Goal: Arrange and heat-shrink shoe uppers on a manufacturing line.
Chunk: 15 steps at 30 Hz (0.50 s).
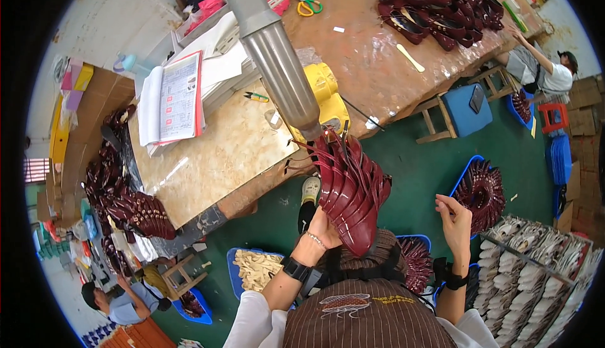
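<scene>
Left hand (pixel 322 228) closed around the lower left edge of a stack of glossy maroon shoe uppers (pixel 356 203); some fingers hidden behind it. Stack held up in front of the person, pieces overlapping like scales, rounded toe end angled down toward the striped apron (pixel 365 316), loose straps bristling at the upper end. Beaded bracelet (pixel 316 241) and dark wristband (pixel 296 268) on that arm.

Right hand (pixel 457 222) raised, well apart from the stack on its right; fingers bent, drawn in toward the thumb. Could not tell whether the tips met.

Just above the stack: lower end of a steel cylinder (pixel 280 64), beside a yellow machine body (pixel 329 99) at the bench edge. Contact with the stack could not be made out. Left of the cylinder, small snips (pixel 256 96) and an open booklet (pixel 173 99). Farther up the bench (pixel 359 39): scissors (pixel 309 8), a pale yellow strip (pixel 411 58), a heap of maroon shoes (pixel 441 8).

Floor: cream pieces (pixel 258 269) in a blue tray near the left forearm; more maroon uppers (pixel 480 193) in another beyond the right hand. Blue-topped stool (pixel 463 118) farther up. Rack of pale pieces (pixel 535 279) at lower right. One co-worker (pixel 129 304) lower left, another (pixel 545 74) upper right.
</scene>
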### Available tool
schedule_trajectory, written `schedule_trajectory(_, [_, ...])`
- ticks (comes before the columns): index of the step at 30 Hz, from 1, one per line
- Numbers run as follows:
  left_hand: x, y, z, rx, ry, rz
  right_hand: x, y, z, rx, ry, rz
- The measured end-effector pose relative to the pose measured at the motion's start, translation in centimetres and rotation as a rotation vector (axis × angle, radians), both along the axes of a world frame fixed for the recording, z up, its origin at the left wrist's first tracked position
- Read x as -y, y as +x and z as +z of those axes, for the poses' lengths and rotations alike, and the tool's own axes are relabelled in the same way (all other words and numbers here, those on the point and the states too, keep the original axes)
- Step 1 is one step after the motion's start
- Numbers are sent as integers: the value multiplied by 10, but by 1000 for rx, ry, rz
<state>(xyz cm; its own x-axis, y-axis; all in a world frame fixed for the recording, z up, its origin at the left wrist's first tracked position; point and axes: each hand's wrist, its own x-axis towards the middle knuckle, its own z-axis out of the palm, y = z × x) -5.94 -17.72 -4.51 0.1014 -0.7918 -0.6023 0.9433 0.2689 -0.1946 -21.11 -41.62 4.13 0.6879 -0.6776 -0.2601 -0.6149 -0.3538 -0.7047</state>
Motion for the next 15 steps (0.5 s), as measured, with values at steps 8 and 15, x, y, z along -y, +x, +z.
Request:
schedule_trajectory(8, [-2,4,-4,26,13,135,14,21,1,-36,-25,96])
schedule_trajectory(15, [-4,6,-9,109,14,259,21,30,-9,-12,-115,199])
